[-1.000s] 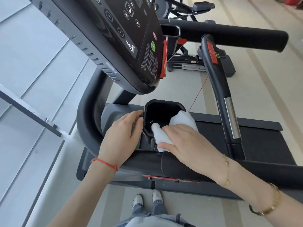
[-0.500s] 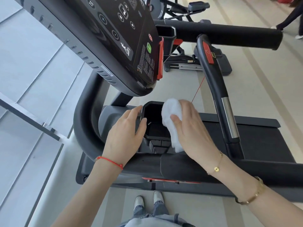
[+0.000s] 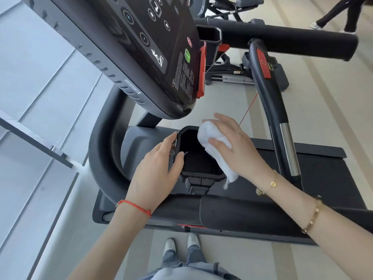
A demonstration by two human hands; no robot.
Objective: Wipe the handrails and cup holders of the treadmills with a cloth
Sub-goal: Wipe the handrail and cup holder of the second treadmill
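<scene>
**Cloth on the far rim of the cup holder, both hands on it**

Cloth (image 3: 214,146) is white, bunched into a thick wad, and sits on the right and far edge of the black cup holder (image 3: 198,158), draped along that rim with a loose tail hanging off the near right corner. The right hand (image 3: 236,148) grips it: thumb curled over the top of the wad, fingers wrapped round the far side, palm pressing it down against the rim. Two gold bracelets on that arm.

The left hand (image 3: 155,174) is on the opposite side of the cup holder, holding its left wall between thumb and fingers; the thumb is hooked just over the inner edge, fingers spread along the outside. Red string around that wrist.

The cup holder itself is a deep black pocket sitting just below the tilted console (image 3: 141,57), which fills the upper left with its button panel and a green button near the lower edge. A curved black handrail (image 3: 105,158) loops round to the left of the hands, and another handrail with a red patch and a chrome sensor strip (image 3: 278,122) runs down on the right, well clear of the cloth. A long padded bar (image 3: 282,41) crosses the top. The belt (image 3: 323,170) shows dark behind the right wrist.

The person's shoes (image 3: 181,245) are at the bottom on the pale floor. Someone else's legs (image 3: 343,15) are in the top right corner, far off.
</scene>
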